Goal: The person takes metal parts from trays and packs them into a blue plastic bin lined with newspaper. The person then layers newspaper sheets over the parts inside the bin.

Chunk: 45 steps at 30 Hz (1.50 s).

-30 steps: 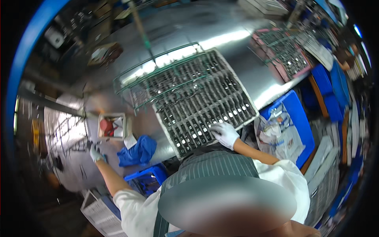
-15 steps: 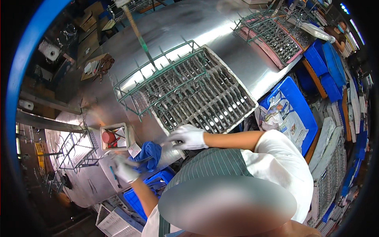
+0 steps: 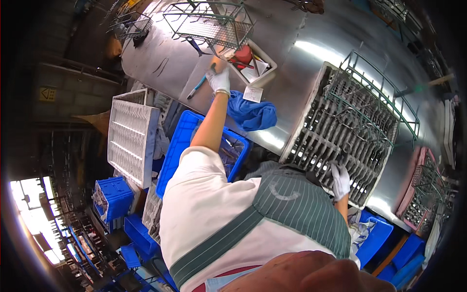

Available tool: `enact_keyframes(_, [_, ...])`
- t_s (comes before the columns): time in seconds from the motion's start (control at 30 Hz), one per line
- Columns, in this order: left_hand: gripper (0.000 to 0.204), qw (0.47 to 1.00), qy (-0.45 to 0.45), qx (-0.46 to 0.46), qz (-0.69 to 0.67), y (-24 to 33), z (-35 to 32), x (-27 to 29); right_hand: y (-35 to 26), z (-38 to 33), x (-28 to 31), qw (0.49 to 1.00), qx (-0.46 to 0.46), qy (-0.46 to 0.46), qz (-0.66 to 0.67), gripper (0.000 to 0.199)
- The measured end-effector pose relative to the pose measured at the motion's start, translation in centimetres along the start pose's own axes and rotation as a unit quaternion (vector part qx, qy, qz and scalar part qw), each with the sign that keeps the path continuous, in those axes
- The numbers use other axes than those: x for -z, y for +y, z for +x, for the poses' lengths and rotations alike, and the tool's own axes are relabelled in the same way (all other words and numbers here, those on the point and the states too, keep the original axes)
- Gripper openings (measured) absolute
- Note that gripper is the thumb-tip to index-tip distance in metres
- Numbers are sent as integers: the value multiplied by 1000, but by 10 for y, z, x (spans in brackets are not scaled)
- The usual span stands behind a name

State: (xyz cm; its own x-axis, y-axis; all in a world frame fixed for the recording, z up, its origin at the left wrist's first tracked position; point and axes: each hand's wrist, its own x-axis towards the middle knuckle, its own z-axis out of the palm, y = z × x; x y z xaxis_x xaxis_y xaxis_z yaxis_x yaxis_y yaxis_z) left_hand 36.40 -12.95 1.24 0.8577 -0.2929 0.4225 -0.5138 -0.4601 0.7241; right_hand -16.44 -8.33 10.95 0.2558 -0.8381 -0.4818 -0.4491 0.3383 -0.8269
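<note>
My left hand (image 3: 218, 80), in a white glove, reaches out over the metal table. Its fingers are closed round the upper part of a slim teal-handled tool (image 3: 196, 88), whose lower end points toward the table's near edge. A crumpled blue cloth (image 3: 253, 111) lies just right of that wrist, with a small white paper tag (image 3: 253, 94) at its top. My right hand (image 3: 339, 181), also gloved, rests at the near side of a pale-rimmed tray (image 3: 302, 127). Its fingers are stretched over rows of slim metal pieces (image 3: 327, 138) with bright ends.
A green wire rack (image 3: 351, 73) stands over the tray's far part. Beyond my left hand are a cream box (image 3: 265, 77) with red items and a wire basket (image 3: 209, 29). A blue bin (image 3: 177, 141) and white slotted tray (image 3: 130, 134) stand left; a pink tray (image 3: 411, 194) is right.
My view has swung left, so things appear shifted right. My left arm is stretched farther out and that hand has come onto the teal-handled tool. My right hand stays at the tray.
</note>
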Motion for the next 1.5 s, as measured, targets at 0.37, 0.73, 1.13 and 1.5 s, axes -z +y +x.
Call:
enact_keyframes(0.37, [52,908,-211,-207,296,-14,113,-61,14,-38,8,988,-13,55,-142,53])
enact_keyframes(0.73, [48,951,-272,85,-115,-50,111,36,19,-75,22,981,-96,151,-80,51])
enact_keyframes(1.13, [34,973,-219,16,-71,-21,39,74,25,-121,97,884,-85,456,-58,38])
enact_keyframes(1.5, [51,939,-330,10,-97,307,-239,141,296,-289,245,654,-132,712,-219,17])
